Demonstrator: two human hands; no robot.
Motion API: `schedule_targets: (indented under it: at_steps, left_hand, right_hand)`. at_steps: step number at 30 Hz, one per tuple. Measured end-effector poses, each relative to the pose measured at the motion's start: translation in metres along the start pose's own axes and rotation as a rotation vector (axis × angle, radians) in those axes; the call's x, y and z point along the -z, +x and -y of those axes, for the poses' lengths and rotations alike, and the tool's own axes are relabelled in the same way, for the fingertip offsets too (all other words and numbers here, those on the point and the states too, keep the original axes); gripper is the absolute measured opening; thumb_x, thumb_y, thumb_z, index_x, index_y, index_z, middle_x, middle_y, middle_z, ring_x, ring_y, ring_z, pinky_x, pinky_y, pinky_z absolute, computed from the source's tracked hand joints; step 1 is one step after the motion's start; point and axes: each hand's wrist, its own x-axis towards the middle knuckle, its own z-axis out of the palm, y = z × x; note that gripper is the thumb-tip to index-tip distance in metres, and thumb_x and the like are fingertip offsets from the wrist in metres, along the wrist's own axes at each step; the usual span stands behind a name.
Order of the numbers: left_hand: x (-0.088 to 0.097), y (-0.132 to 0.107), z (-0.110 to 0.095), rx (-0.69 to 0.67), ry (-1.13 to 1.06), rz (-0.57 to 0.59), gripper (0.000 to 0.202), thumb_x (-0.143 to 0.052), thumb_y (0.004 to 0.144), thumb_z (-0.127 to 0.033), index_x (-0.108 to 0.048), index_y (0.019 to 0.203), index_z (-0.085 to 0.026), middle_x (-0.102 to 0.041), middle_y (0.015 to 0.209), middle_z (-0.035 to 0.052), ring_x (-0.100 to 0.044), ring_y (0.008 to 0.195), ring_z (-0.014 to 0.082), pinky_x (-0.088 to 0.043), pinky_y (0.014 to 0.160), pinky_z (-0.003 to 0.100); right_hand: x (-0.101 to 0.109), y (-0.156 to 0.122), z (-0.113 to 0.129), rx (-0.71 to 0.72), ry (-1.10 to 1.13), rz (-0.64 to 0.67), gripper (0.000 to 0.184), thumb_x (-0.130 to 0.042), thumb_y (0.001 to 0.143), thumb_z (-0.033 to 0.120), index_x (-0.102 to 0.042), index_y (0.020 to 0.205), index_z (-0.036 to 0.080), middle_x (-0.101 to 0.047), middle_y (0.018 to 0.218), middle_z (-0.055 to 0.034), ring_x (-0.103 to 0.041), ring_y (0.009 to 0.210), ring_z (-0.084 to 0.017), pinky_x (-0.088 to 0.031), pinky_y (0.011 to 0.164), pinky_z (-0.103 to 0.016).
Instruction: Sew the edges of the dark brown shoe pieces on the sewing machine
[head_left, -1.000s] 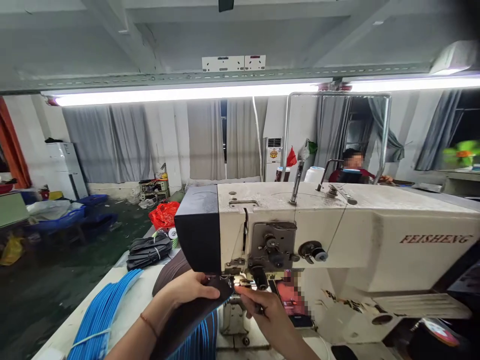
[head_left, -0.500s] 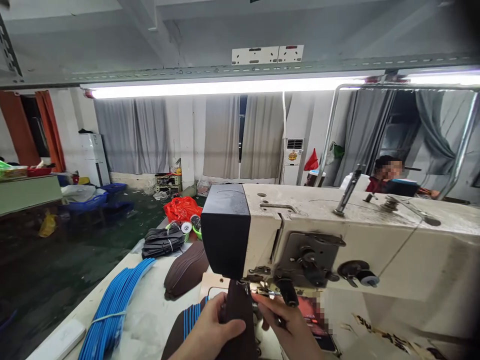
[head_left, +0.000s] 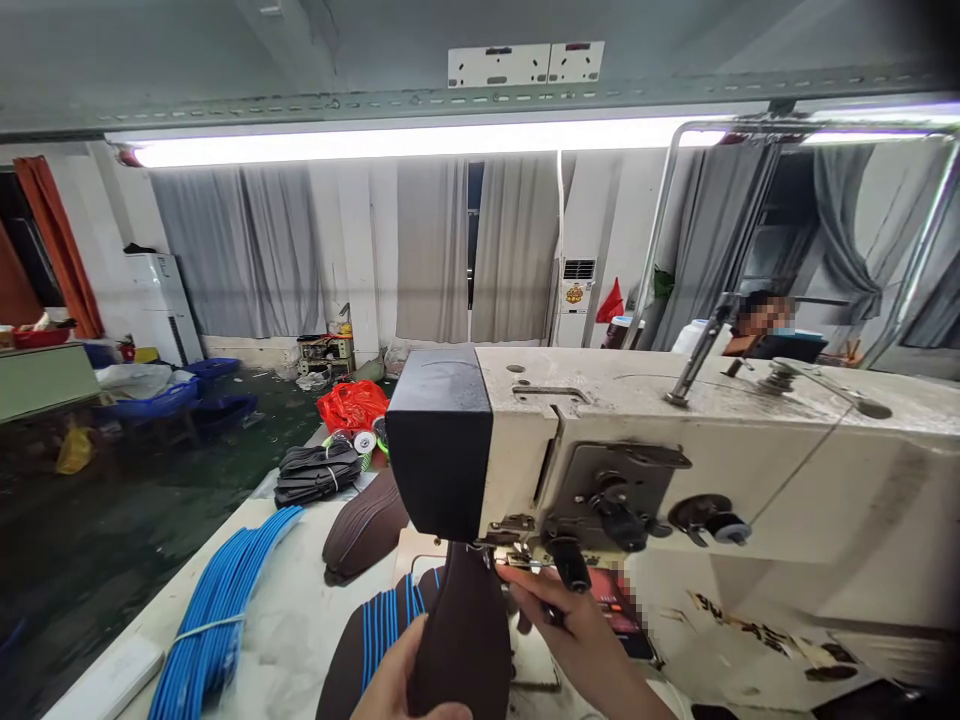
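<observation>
A dark brown fabric piece [head_left: 469, 625] stands up under the needle area of a cream sewing machine [head_left: 675, 470]. My left hand [head_left: 409, 690] grips the lower part of this brown piece at the bottom edge of the view, fingers wrapped round it. My right hand [head_left: 570, 625] reaches to the presser foot just right of the piece, fingers pinched together near the needle; what they hold is hidden. A brown piece with blue piping [head_left: 375, 630] lies beneath.
A bundle of blue cord [head_left: 217, 600] lies on the white table [head_left: 300, 610] at left. A stack of brown pieces [head_left: 364, 525], black straps [head_left: 315, 472], thread spools [head_left: 364, 440] and a red bag [head_left: 352, 403] sit behind. A phone [head_left: 619, 610] leans by the machine. Another person [head_left: 761, 318] sits beyond.
The view has shifted down and slightly left. My left hand has slid lower on the brown piece toward the frame edge. My right hand stays at the presser foot.
</observation>
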Motion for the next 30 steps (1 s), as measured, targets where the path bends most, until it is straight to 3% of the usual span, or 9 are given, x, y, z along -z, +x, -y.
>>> schedule_targets:
  at_steps: [4,11,17,24,30]
  left_hand:
    - [0.001,0.010,-0.013,0.006,0.019,0.011,0.059,-0.082,0.056,-0.036,-0.061,0.110,-0.021,-0.069,0.106,0.0072,-0.064,0.094,0.0273,-0.045,0.089,0.040]
    - [-0.006,0.027,-0.019,-0.061,-0.004,-0.059,0.052,-0.082,0.056,-0.032,-0.062,0.102,-0.018,-0.073,0.093,0.0081,-0.066,0.088,0.0260,-0.050,0.080,0.036]
    - [-0.015,0.041,-0.013,-0.109,0.035,-0.192,0.046,-0.079,0.060,-0.030,-0.062,0.100,-0.018,-0.072,0.095,0.0080,-0.065,0.092,0.0264,-0.051,0.082,0.035]
    - [-0.021,0.059,-0.008,-0.177,0.112,-0.342,0.046,-0.076,0.062,-0.035,-0.059,0.101,-0.018,-0.072,0.091,0.0078,-0.066,0.089,0.0257,-0.051,0.081,0.034]
    - [-0.025,0.073,-0.013,-0.214,0.158,-0.428,0.034,-0.071,0.066,-0.029,-0.057,0.093,-0.017,-0.069,0.082,0.0049,-0.065,0.081,0.0210,-0.050,0.070,0.028]
  right_hand:
    - [0.000,-0.001,-0.002,0.022,-0.064,-0.019,0.032,-0.049,0.089,0.036,-0.072,0.110,0.025,-0.064,0.058,0.0001,-0.061,0.053,-0.014,-0.052,0.056,-0.021]
    - [-0.001,-0.001,-0.001,0.062,-0.049,-0.068,0.036,-0.048,0.090,0.047,-0.072,0.108,0.027,-0.064,0.053,0.0009,-0.061,0.048,-0.014,-0.053,0.056,-0.022]
    - [-0.002,-0.001,-0.001,0.045,-0.022,-0.052,0.040,-0.046,0.090,0.049,-0.072,0.109,0.026,-0.064,0.058,-0.0014,-0.061,0.050,-0.014,-0.051,0.050,-0.020]
    - [0.002,-0.002,-0.001,0.032,-0.031,0.015,0.035,-0.046,0.092,0.041,-0.069,0.114,0.027,-0.063,0.058,-0.0005,-0.062,0.053,-0.014,-0.051,0.055,-0.021]
    - [-0.002,-0.001,-0.005,0.062,0.004,-0.002,0.036,-0.044,0.093,0.041,-0.069,0.114,0.025,-0.060,0.061,-0.0005,-0.061,0.054,-0.014,-0.050,0.055,-0.022]
